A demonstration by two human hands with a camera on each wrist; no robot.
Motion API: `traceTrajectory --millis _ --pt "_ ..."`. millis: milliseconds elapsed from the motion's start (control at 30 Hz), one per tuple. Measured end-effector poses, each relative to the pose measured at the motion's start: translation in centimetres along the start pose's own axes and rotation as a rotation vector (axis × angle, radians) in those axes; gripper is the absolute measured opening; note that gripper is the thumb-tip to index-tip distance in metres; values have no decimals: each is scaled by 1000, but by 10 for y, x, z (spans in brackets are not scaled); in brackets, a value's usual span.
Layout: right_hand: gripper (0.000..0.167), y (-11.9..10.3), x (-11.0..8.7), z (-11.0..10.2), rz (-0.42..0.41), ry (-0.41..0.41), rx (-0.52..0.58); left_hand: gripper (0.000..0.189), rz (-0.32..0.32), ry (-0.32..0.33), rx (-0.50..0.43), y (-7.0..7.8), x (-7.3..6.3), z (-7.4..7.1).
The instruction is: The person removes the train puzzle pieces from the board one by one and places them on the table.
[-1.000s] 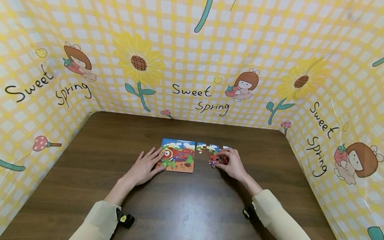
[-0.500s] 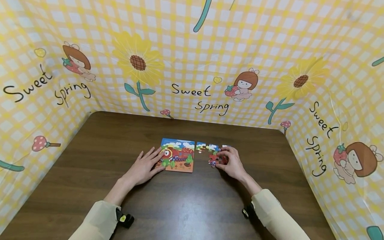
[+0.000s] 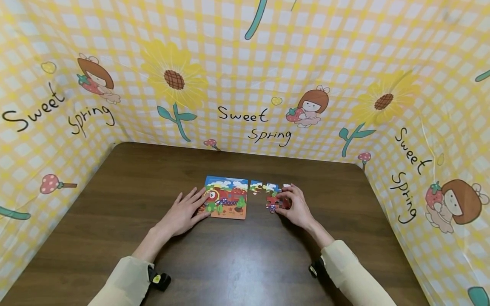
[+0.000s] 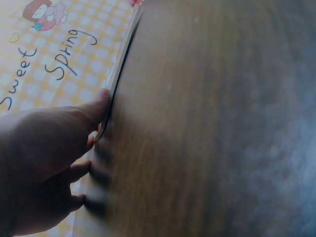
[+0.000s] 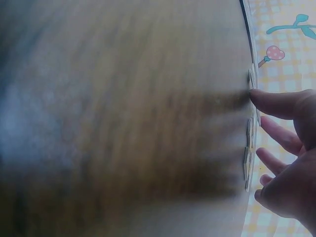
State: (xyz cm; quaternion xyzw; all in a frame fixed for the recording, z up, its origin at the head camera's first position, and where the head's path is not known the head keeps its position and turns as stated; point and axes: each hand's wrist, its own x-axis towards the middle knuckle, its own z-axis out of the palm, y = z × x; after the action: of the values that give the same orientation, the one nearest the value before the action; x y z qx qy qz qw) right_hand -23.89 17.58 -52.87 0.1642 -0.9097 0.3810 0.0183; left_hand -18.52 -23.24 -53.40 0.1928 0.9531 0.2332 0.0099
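Puzzle pieces point(image 3: 272, 200) (partly hidden)

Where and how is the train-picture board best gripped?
Probably pinch the board at its near edge, from the person's side: it lies flat, that edge straight and mostly bare; the left hand overlaps its left edge, loose pieces lie beyond its right.

A dark brown, wood-grained table point(image 3: 88, 238) with rounded far corners carries a thin, nearly square, multicoloured picture board point(image 3: 229, 196), printed with a red train under a blue sky. Just beside it on the right, across a narrow gap, lie several small, flat, multicoloured jigsaw pieces point(image 3: 272, 200), the rightmost partly hidden, while a pale sheen point(image 3: 232, 257) spreads over the nearer part
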Motion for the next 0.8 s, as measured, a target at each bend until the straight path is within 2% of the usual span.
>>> traceTrajectory --millis 67,133,200,300,367,467,667,800 --pt "34 -1 0 -1 23 -14 -9 71 -8 -8 17 2 0 -1" --pt "36 10 3 4 12 -12 -7 70 -18 -16 14 2 0 0" --pt "36 10 3 3 12 -17 -1 70 -17 -17 30 4 0 -2" --pt "38 13 3 4 -28 3 14 70 -8 -10 30 5 0 -3" --pt "42 6 -1 1 -40 15 22 70 -5 -5 38 7 1 -3" --pt "51 19 0 5 -104 49 8 70 -16 -15 50 10 2 -4" --pt "66 22 3 6 -126 36 10 69 -26 -26 64 9 2 -3" --pt "70 44 14 23 -125 21 -32 69 -35 -23 60 9 2 -5"
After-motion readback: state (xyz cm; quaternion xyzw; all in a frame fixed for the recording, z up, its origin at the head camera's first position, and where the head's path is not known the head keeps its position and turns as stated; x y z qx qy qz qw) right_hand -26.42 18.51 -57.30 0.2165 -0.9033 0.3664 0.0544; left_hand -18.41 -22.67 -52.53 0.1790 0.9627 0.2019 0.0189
